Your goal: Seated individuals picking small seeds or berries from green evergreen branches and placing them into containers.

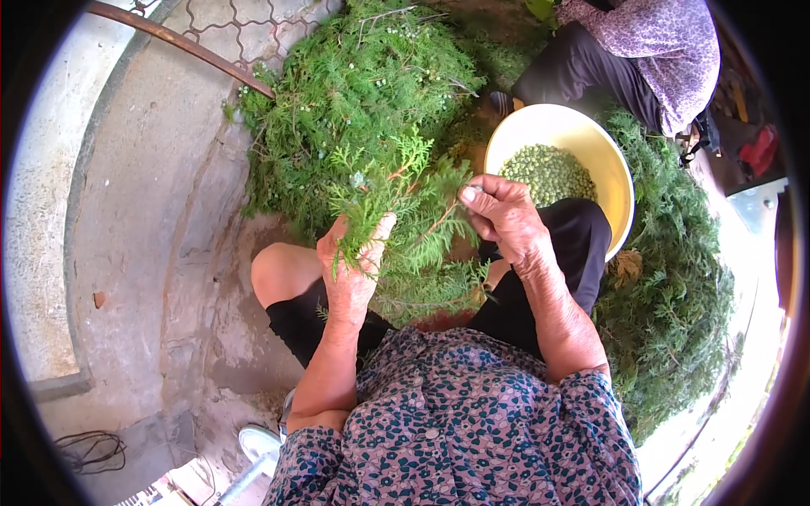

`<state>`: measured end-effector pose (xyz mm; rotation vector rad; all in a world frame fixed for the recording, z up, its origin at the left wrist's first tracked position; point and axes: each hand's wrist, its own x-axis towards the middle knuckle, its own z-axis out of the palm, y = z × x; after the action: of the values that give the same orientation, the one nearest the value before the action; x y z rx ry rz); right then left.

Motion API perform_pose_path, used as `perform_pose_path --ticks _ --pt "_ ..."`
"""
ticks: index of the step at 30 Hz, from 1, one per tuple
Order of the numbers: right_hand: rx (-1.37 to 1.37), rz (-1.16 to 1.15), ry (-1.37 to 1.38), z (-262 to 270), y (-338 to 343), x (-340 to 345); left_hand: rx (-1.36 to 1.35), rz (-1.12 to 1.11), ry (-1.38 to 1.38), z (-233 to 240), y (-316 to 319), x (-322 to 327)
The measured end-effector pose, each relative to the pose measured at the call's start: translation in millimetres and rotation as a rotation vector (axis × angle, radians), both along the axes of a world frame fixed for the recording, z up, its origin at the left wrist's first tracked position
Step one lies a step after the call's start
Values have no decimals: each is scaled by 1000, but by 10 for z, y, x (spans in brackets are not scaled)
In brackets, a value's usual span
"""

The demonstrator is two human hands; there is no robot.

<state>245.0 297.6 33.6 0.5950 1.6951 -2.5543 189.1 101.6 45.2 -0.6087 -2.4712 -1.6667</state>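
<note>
My left hand (pixel 353 262) grips a leafy arborvitae-like conifer branch (pixel 417 215) over my lap, its sprays spreading above and to the right of the fist. A pale blue-green cone (pixel 357 179) shows among the sprays. At the branch's right side, my right hand (pixel 509 218) has thumb and forefinger pinched together on a small greyish-green piece, mostly hidden by the fingertips; it looks like a cone. Just beyond the right hand, a yellow plastic basin (pixel 617 190) leans tilted by my knee, with many small round green cones (pixel 549 171) in it.
A big heap of cut conifer branches (pixel 361 95) lies ahead, and another pile (pixel 664 303) is at right. A person (pixel 658 57) sits at upper right. A rusty metal bar (pixel 190 47) and wire mesh (pixel 247 25) are at upper left, beside a concrete wall (pixel 126 190).
</note>
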Motion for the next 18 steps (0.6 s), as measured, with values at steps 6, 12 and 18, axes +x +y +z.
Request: perform_pose_path --ticks 6,12,18 --pt "-63 -387 69 -156 136 -13 283 68 -219 -60 22 -26" --pt "-594 -88 244 -283 145 16 459 175 -434 -65 48 -62" --pt "-477 48 29 -162 -71 48 556 123 -550 -98 51 -72"
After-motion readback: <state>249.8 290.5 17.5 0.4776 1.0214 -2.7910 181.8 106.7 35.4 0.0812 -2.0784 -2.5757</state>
